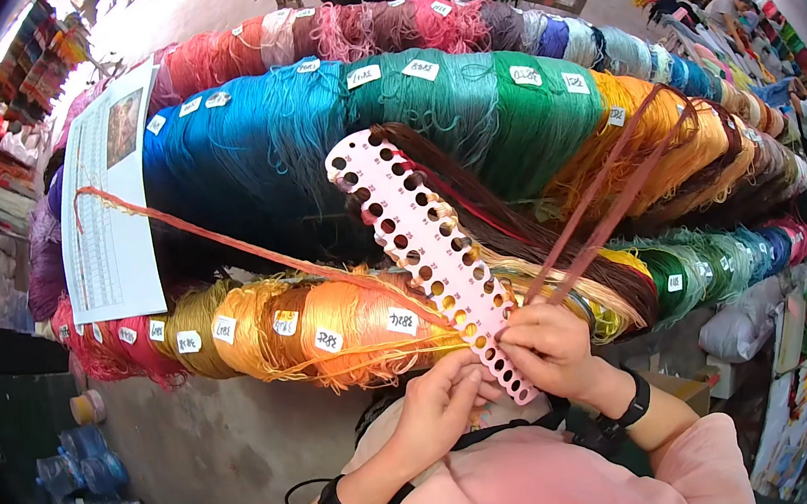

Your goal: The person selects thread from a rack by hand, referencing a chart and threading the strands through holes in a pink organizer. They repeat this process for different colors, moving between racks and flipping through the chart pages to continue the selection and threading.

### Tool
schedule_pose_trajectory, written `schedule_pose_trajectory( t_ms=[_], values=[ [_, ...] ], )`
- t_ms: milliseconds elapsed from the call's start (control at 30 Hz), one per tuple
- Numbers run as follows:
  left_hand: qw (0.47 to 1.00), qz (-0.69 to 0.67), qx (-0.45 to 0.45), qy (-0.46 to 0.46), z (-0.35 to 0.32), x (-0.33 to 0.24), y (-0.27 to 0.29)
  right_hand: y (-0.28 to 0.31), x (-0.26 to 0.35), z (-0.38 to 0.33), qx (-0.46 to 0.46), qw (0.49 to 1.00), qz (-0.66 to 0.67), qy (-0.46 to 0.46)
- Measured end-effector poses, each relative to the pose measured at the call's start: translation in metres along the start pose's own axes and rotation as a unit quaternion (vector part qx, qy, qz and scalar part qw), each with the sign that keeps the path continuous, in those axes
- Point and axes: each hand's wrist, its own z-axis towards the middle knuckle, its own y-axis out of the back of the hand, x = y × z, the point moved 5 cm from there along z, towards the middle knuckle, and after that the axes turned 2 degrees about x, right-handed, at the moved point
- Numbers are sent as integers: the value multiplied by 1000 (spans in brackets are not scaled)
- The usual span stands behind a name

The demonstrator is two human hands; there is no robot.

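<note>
A long pale pink thread card (438, 248), punched with two rows of round holes, slants down toward my chest. Bundles of dark brown, red and cream thread (533, 236) hang from its holes on the right side. My left hand (439, 404) is closed at the card's lower left edge, fingertips pressed together; what they pinch is partly hidden. An orange-red strand (263, 254) stretches from the far left to the card just above this hand. My right hand (551, 347) pinches the card's lower right edge, and a brownish-red thread (611, 216) runs up and right from its fingers.
Rows of coloured thread hanks with white tags cross in front of me: blue (240, 151), green (548, 113), orange (372, 321). A printed sheet (110, 238) lies over them at left. Large plastic bottles (87, 462) stand on the floor. Other people are in the background.
</note>
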Motion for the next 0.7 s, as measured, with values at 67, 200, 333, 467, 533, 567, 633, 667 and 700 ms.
schedule_pose_trajectory(
  t_ms=[67, 200, 333, 467, 533, 567, 633, 667, 700],
  values=[
    [1000, 13, 18, 12, 1, 2, -4, 0, 4, -10, 4, 1000, -11, 20],
    [999, 21, 19, 14, 0, 8, -8, 1, 5, -20, 23, 995, -28, 88],
    [999, -43, -22, -10, -1, -1, -11, -2, 12, -21, 84, 993, -46, 68],
    [994, -91, -38, -51, 7, 5, -6, -1, 18, -12, 79, 994, -71, 31],
    [980, -173, -59, -76, 8, 5, -5, -3, 18, -10, 53, 994, -76, 53],
    [980, -172, -58, -77, 8, 6, -6, -3, 19, -10, 28, 994, -80, 73],
    [974, -191, -63, -101, 6, 5, -5, -4, 18, -7, 3, 994, -69, 83],
    [974, -191, -65, -101, 6, 5, -6, -3, 19, -6, -21, 994, -59, 92],
    [968, -210, -79, -113, 5, 3, -6, -4, 19, -5, -19, 994, -58, 92]
  ],
)
